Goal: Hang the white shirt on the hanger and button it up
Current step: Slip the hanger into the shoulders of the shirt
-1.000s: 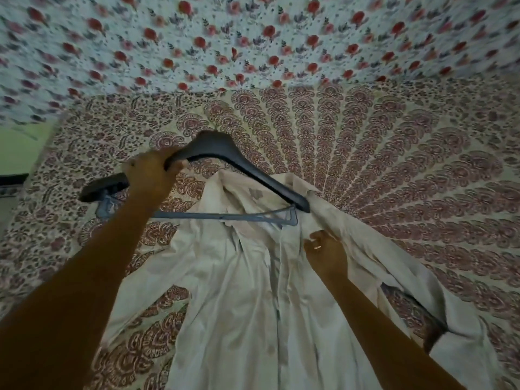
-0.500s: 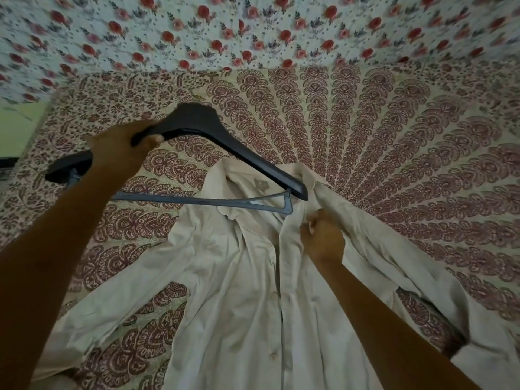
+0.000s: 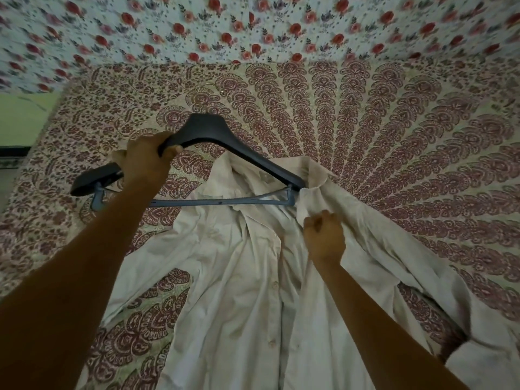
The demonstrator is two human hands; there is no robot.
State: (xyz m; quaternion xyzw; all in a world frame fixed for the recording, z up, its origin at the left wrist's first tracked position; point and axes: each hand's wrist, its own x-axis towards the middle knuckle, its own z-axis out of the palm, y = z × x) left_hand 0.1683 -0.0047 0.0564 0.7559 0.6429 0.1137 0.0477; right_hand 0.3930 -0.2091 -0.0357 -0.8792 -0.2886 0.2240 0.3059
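The shirt [image 3: 242,277] lies open, front up, on the patterned bedspread [image 3: 394,153]. The right hand [image 3: 323,237] is closed on its right front edge, just below the collar. Beyond, the left hand [image 3: 146,161] grips the hanger's [image 3: 222,136] left arm; the hanger's right end touches the shirt's right shoulder. A floral cloth [image 3: 253,26] lies farthest.

Home bedroom: bed w/ maroon mandala-print bedsheet [image 3: 394,153], rose-print cloth [image 3: 253,26] behind, green wall [image 3: 25,116].
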